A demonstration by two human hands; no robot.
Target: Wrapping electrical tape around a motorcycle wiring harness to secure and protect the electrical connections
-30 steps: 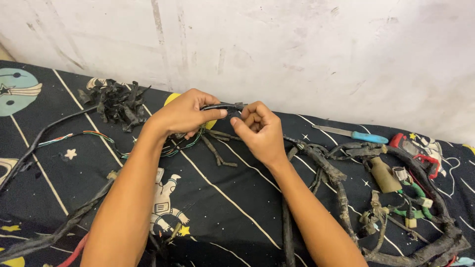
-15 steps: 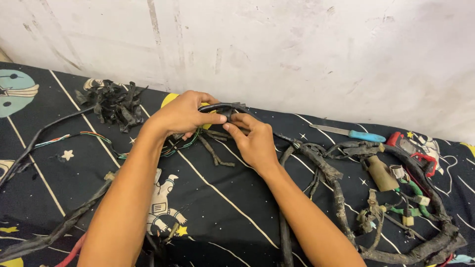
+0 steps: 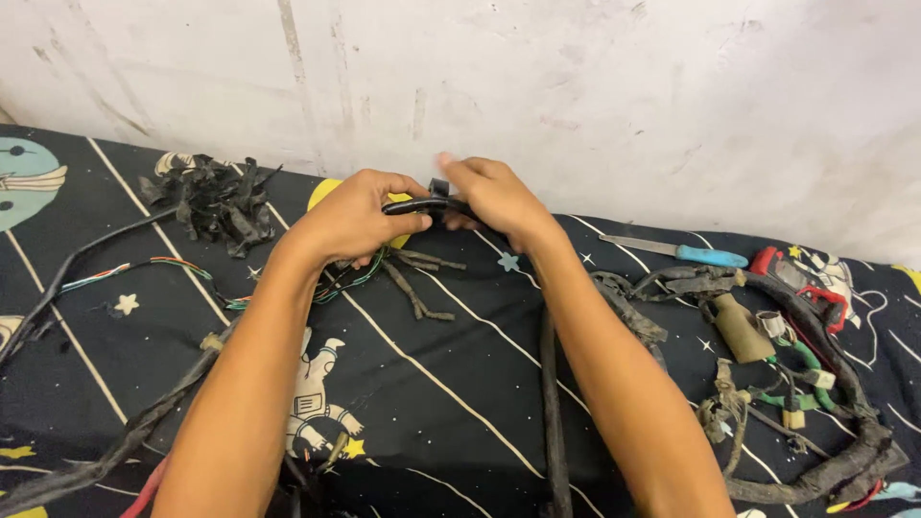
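My left hand [image 3: 353, 219] grips a black taped wire bundle [image 3: 414, 204] held just above the dark space-print cloth [image 3: 460, 364]. My right hand [image 3: 491, 197] pinches the same bundle right beside it, with a loose end of black tape [image 3: 439, 186] sticking up between the fingers. Thin green and coloured wires [image 3: 350, 278] hang from under my left hand down to the cloth. Frayed bare branches of the harness [image 3: 417, 288] lie just below both hands.
A pile of torn black tape scraps [image 3: 216, 201] lies at the back left. A knife with a blue handle [image 3: 686, 252] rests at the back right. A tangled harness with connectors [image 3: 787, 355] fills the right side. Thick black cables [image 3: 115, 451] cross the left and middle.
Both hands have shifted slightly left and away from me with the bundle. My right hand has lifted the tape end up over the bundle.
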